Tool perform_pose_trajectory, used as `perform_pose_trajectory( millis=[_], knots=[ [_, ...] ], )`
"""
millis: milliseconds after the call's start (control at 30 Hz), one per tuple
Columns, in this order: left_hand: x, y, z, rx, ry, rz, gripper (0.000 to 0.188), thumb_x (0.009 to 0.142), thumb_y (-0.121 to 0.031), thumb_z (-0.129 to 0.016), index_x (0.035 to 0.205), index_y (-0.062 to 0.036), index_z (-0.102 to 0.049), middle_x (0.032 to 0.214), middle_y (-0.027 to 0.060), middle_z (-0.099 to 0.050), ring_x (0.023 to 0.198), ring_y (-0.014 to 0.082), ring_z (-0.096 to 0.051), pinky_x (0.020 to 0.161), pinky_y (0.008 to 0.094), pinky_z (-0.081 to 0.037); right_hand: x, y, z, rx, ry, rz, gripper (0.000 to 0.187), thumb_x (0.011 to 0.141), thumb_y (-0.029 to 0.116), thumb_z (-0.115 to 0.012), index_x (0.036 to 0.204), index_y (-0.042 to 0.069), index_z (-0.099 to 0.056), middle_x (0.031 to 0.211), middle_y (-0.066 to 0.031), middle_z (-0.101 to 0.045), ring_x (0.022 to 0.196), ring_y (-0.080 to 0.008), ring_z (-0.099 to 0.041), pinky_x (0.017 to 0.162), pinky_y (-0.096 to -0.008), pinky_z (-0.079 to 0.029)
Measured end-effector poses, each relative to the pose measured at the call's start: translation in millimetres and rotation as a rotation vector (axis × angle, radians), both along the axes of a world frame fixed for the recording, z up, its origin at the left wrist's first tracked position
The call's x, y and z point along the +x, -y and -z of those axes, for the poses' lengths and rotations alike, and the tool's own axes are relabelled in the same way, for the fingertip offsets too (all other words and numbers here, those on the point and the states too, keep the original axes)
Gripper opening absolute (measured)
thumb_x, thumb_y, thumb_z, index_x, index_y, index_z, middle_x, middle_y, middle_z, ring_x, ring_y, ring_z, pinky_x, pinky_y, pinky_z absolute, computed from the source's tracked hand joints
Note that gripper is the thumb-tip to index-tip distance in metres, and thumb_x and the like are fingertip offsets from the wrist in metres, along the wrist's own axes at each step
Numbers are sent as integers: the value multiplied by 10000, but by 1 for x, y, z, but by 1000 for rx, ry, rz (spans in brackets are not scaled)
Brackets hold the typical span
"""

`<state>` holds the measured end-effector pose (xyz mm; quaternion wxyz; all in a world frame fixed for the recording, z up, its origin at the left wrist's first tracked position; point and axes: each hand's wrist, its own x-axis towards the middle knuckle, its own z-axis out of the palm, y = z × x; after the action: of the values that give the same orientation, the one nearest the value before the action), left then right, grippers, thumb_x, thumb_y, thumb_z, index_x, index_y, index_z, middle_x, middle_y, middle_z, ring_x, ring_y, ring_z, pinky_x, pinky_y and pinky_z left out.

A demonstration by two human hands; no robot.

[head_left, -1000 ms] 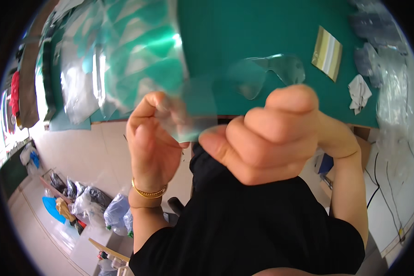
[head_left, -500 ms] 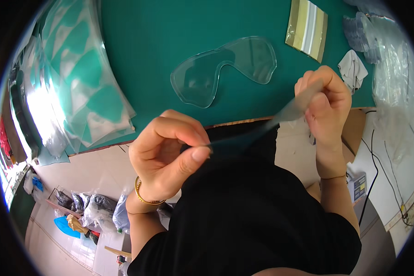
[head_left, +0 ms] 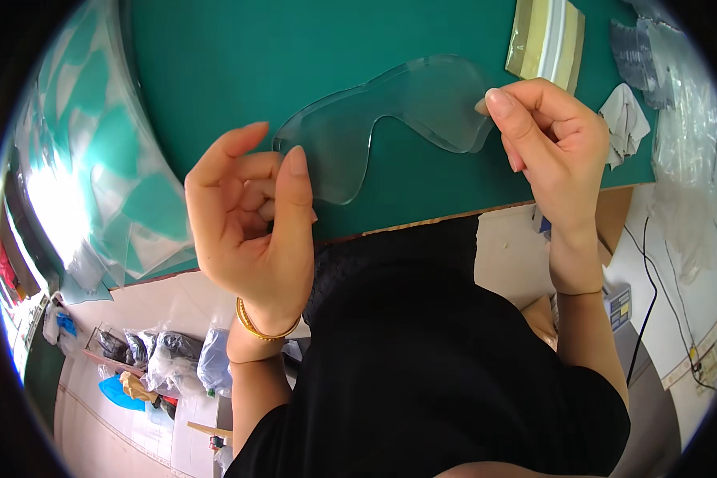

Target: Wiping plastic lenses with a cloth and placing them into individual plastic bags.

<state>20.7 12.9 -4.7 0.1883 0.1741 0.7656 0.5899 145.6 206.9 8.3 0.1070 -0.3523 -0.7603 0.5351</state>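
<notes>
A clear, goggle-shaped lens piece (head_left: 422,99) lies over the green tabletop, with doubled edges along its top and right, as if two layers overlap. My right hand (head_left: 554,135) pinches its right end between thumb and fingers. At the left end is my left hand (head_left: 251,207), palm turned up, with thumb and index finger apart. The thumb covers part of the lens's left edge; whether it touches cannot be made out. A gold bangle circles my left wrist.
Clear sheets with lens-shaped cut-outs (head_left: 115,159) lie at the left. A yellowish packet (head_left: 538,40), a white cloth (head_left: 625,123) and clear plastic wrapping (head_left: 693,143) are at the right. The green table's front edge (head_left: 406,227) runs before me; bagged items (head_left: 175,358) stand at lower left.
The thin clear piece I held edge-on above my lap has moved up and forward, over the lens on the table. My left hand has opened; my right still pinches.
</notes>
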Motion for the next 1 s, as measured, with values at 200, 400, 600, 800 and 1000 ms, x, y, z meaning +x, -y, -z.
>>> perform_pose_trajectory(
  millis=[200,400,600,800,1000],
  knots=[
    [0,-3,1,-27,-7,-33,368,893,62,-664,1225,49,-508,772,39,-608,553,9,-500,469,135,-344,-3,0,2,32,22,-21,181,930,158,-674,856,-6,-697,583,47,-531,475,-6,-399,455,-176,-272],
    [0,-5,3,-39,-57,-57,384,890,60,-667,1239,50,-506,758,28,-603,532,-12,-462,462,124,-298,-3,0,-2,11,33,-15,193,917,176,-711,852,-5,-706,615,30,-602,540,-3,-457,480,-183,-311],
    [0,-5,4,-44,-78,-41,394,887,58,-670,1244,48,-503,751,30,-601,533,-14,-456,459,126,-285,-2,1,4,47,12,-25,178,934,156,-674,877,-10,-703,590,48,-533,481,-4,-393,455,-177,-265],
    [1,-7,6,-49,-80,-44,381,900,62,-648,1256,50,-516,781,48,-634,488,13,-460,436,150,-299,0,0,4,66,28,-26,181,934,161,-678,884,-11,-703,594,49,-536,484,-2,-393,457,-177,-264],
    [0,-4,3,-44,-103,-61,385,897,64,-651,1257,52,-517,789,56,-646,483,11,-469,429,149,-295,-3,2,3,69,27,-42,186,934,166,-680,887,-12,-702,595,50,-533,485,-3,-390,457,-179,-259]
  ],
)
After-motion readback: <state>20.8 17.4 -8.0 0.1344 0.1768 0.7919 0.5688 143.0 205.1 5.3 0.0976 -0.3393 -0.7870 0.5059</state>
